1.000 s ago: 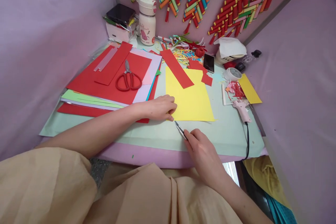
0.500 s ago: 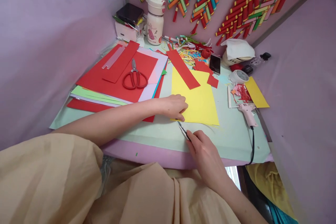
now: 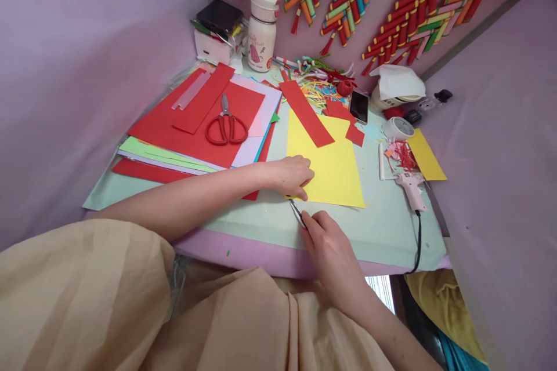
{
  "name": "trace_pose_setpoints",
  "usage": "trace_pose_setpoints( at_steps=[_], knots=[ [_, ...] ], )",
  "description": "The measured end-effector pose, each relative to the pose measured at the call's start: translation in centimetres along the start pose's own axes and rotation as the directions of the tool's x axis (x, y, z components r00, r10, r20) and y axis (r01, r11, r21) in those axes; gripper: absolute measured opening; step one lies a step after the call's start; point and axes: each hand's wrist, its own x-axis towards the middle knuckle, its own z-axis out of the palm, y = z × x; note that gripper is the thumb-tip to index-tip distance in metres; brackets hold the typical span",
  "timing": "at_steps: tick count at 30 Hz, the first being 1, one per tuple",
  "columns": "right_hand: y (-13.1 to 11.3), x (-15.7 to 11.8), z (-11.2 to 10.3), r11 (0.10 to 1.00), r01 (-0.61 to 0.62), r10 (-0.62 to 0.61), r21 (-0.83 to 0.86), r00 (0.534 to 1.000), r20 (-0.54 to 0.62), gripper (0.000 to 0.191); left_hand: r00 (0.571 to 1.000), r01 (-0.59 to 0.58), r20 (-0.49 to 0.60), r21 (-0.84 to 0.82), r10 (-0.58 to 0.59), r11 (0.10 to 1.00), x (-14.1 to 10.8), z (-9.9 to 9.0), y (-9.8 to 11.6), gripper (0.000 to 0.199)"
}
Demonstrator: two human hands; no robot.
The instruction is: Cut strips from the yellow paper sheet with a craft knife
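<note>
The right hand point(image 3: 333, 249), clamped on a knife point(image 3: 297, 212), seems to be lining it up at the near left corner of the yellow paper point(image 3: 335, 174) on the desk point(image 3: 243, 223), calling for steadiness from the left hand point(image 3: 293, 175) resting there, grip unclear.

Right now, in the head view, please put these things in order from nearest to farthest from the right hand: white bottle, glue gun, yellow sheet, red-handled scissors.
From the right hand:
1. Yellow sheet: just beyond it.
2. Glue gun: to its right.
3. Red-handled scissors: to its left, on red paper.
4. White bottle: left, at the back.
</note>
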Motion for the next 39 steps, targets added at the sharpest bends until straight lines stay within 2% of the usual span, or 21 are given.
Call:
trace_pose_setpoints(
  at_steps=[6, 9, 11, 13, 15, 17, 19, 21, 24, 26, 28, 30, 33, 36, 39],
  knots=[
    [-1.7, 0.7, 0.0, 0.998, 0.035, -0.036, 0.047, 0.999, 0.015, 0.019, 1.000, -0.011, -0.023, -0.018, 0.010, 1.000, -0.1, 0.2, -0.1, 0.029],
    [-1.3, -0.1, -0.8, 0.989, 0.057, -0.062, 0.135, 0.997, 0.038, 0.022, 0.999, -0.019, -0.039, -0.037, 0.017, 0.999, -0.3, 0.1, -0.2, 0.029],
    [0.2, -0.9, -2.0, 0.974, 0.078, -0.089, 0.211, 0.995, 0.043, 0.024, 0.999, -0.026, -0.049, -0.057, 0.023, 0.998, -0.4, 0.1, -0.3, 0.029],
    [2.8, -1.5, -3.6, 0.955, 0.095, -0.115, 0.282, 0.992, 0.055, 0.026, 0.998, -0.033, -0.048, -0.083, 0.029, 0.996, -0.5, 0.1, -0.5, 0.027],
    [5.9, -1.3, -5.2, 0.968, 0.013, -0.001, 0.249, 0.999, -0.046, 0.028, 0.999, -0.041, -0.038, -0.112, 0.037, 0.993, -0.5, 0.0, -0.6, 0.024],
    [9.0, 0.1, -6.0, 0.984, -0.093, 0.125, 0.153, 0.969, -0.214, 0.031, 0.999, -0.045, -0.029, -0.134, 0.042, 0.990, -0.6, -0.1, -0.8, 0.020],
    [11.7, 2.5, -5.8, 0.986, -0.155, 0.167, 0.063, 0.945, -0.281, 0.035, 0.999, -0.044, -0.028, -0.149, 0.040, 0.988, -0.6, -0.2, -0.8, 0.017],
    [13.7, 5.2, -4.8, 0.986, -0.165, 0.160, 0.009, 0.941, -0.298, 0.037, 0.998, -0.047, -0.040, -0.165, 0.041, 0.985, -0.7, -0.3, -0.9, 0.015],
    [15.0, 8.1, -3.3, 0.991, -0.135, 0.133, 0.018, 0.936, -0.327, 0.039, 0.995, -0.067, -0.084, -0.198, 0.051, 0.978, -0.7, -0.2, -1.0, 0.012],
    [15.1, 8.3, -2.9, 0.994, -0.107, 0.112, 0.036, 0.928, -0.356, 0.039, 0.991, -0.083, -0.119, -0.217, 0.059, 0.973, -0.5, 0.0, -1.1, 0.012],
    [15.0, 7.3, -3.2, 0.993, -0.085, 0.109, 0.081, 0.923, -0.369, 0.037, 0.987, -0.100, -0.148, -0.227, 0.067, 0.969, -0.3, 0.3, -1.1, 0.013],
    [14.8, 5.6, -3.9, 0.984, -0.065, 0.115, 0.167, 0.944, -0.310, 0.036, 0.983, -0.121, -0.165, -0.232, 0.083, 0.965, -0.2, 0.5, -0.8, 0.015],
    [14.6, 3.1, -4.8, 0.978, -0.030, 0.057, 0.207, 0.990, -0.126, 0.037, 0.980, -0.157, -0.157, -0.223, 0.124, 0.962, -0.1, 0.8, -0.2, 0.015],
    [14.4, 1.7, -4.6, 0.984, -0.041, 0.046, 0.175, 0.999, -0.022, 0.036, 0.981, -0.162, -0.136, -0.175, 0.139, 0.971, -0.2, 0.9, 0.4, 0.019],
    [13.6, 1.5, -3.8, 0.985, -0.071, 0.070, 0.158, 0.997, 0.011, 0.029, 0.984, -0.141, -0.126, -0.116, 0.126, 0.983, -0.2, 1.1, 1.0, 0.020]
  ],
)
